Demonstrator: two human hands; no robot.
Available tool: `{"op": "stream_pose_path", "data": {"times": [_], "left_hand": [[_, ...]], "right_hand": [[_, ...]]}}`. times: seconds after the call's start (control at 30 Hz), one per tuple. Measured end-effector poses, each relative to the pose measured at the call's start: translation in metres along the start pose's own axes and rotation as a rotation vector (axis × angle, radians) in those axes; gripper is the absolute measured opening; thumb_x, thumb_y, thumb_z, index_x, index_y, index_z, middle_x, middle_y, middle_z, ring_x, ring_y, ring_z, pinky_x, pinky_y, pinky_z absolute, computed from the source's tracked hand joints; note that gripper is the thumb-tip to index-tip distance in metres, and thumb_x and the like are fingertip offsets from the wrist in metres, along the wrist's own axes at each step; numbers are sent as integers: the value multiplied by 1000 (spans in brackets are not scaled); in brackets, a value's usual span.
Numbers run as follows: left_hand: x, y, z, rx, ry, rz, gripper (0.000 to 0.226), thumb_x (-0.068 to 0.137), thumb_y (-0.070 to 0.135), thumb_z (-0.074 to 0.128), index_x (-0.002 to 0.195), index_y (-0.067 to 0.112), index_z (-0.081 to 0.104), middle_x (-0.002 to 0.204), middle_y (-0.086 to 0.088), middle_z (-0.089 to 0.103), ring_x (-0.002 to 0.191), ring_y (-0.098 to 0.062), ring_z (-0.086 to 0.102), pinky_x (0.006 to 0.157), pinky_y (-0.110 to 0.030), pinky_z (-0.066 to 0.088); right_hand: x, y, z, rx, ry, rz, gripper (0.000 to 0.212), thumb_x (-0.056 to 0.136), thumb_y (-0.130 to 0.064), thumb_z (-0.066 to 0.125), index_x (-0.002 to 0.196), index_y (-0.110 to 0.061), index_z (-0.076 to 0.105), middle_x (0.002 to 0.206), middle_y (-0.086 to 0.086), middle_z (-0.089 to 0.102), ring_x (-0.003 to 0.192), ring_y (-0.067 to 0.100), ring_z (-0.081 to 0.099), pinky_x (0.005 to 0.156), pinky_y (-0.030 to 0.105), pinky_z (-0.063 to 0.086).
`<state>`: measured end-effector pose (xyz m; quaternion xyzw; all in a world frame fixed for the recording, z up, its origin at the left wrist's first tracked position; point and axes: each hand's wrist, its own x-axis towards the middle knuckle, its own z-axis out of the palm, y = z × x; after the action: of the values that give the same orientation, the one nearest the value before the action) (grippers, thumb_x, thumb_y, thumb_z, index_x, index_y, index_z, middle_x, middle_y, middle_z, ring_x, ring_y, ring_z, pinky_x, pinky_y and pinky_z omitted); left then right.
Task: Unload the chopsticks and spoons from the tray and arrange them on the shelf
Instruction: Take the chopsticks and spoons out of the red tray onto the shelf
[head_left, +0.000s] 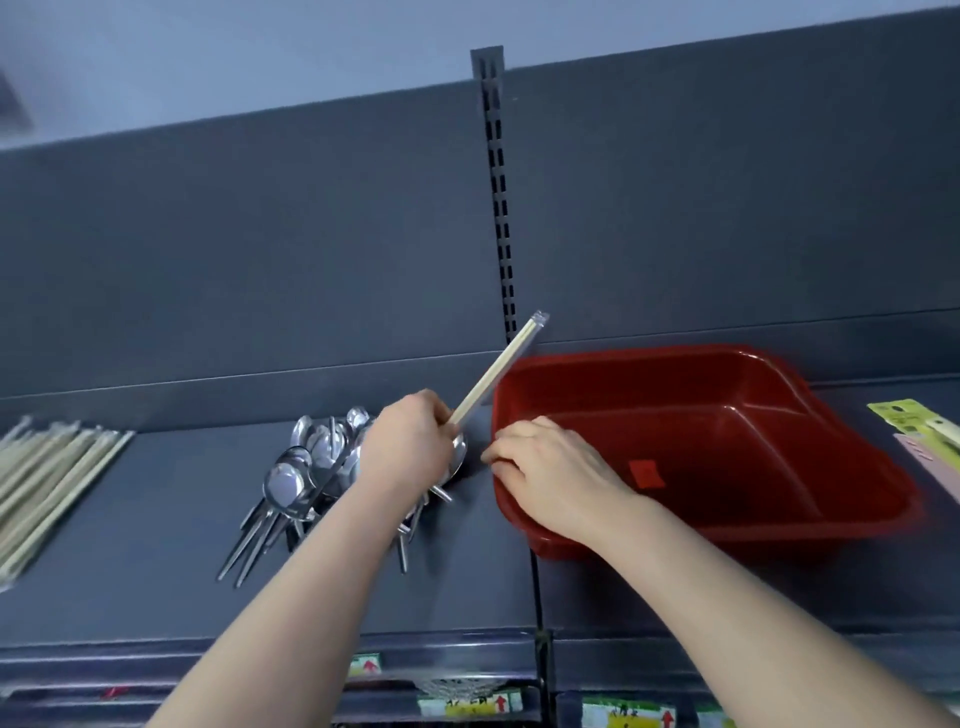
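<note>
My left hand (410, 447) grips a wrapped pair of pale chopsticks (501, 366) that slants up to the right, above a pile of metal spoons (306, 478) on the dark shelf (156, 525). My right hand (550, 475) rests curled on the left rim of the red tray (727, 441); what its fingers pinch, if anything, I cannot make out. The tray's visible inside holds only a red label. A bundle of chopsticks (47, 483) lies at the shelf's left end.
Packaged items (930, 436) lie on the shelf at the right edge. A slotted upright post (498, 208) divides the grey back panel. Price labels (467, 701) line the shelf's front edge below.
</note>
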<state>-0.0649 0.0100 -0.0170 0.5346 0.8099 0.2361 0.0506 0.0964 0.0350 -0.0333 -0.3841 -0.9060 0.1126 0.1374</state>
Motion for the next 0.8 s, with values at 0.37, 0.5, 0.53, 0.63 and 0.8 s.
{"op": "stream_pose_path", "data": {"times": [0.37, 0.5, 0.53, 0.63, 0.8], "left_hand": [[-6, -4, 17, -32, -48, -17, 7, 87, 23, 61, 92, 19, 62, 88, 2, 68, 86, -21, 63, 72, -32, 51], [-17, -12, 18, -115, -31, -89, 7, 86, 25, 63, 84, 20, 58, 81, 0, 68, 83, -23, 63, 70, -31, 48], [-20, -17, 16, -128, -16, -105, 8, 86, 25, 63, 84, 20, 58, 81, 0, 66, 83, -24, 62, 70, -31, 46], [-32, -53, -6, -126, 34, -170, 8, 85, 24, 63, 89, 17, 62, 86, -3, 67, 87, -26, 62, 73, -31, 47], [-55, -152, -57, -131, 134, -322, 15, 86, 26, 62, 98, 18, 61, 86, 4, 62, 88, -23, 59, 73, -29, 46]], "right_hand": [[-12, 29, -15, -104, 70, 249, 29, 94, -26, 40, 109, -34, 65, 125, -14, 60, 114, 18, 52, 93, 34, 39], [-1, 21, -16, -185, 85, 202, 28, 94, -23, 45, 112, -34, 64, 125, -11, 59, 117, 18, 49, 93, 35, 37], [4, 14, -16, -176, 92, 181, 28, 94, -24, 46, 113, -35, 63, 126, -11, 58, 117, 18, 49, 93, 35, 37], [24, -25, -3, -153, 80, 97, 25, 95, -25, 46, 111, -34, 64, 124, -8, 60, 116, 20, 49, 92, 35, 38], [51, -118, 40, -125, 66, -63, 26, 93, -21, 48, 110, -29, 66, 117, -5, 62, 114, 21, 52, 90, 34, 40]]}}
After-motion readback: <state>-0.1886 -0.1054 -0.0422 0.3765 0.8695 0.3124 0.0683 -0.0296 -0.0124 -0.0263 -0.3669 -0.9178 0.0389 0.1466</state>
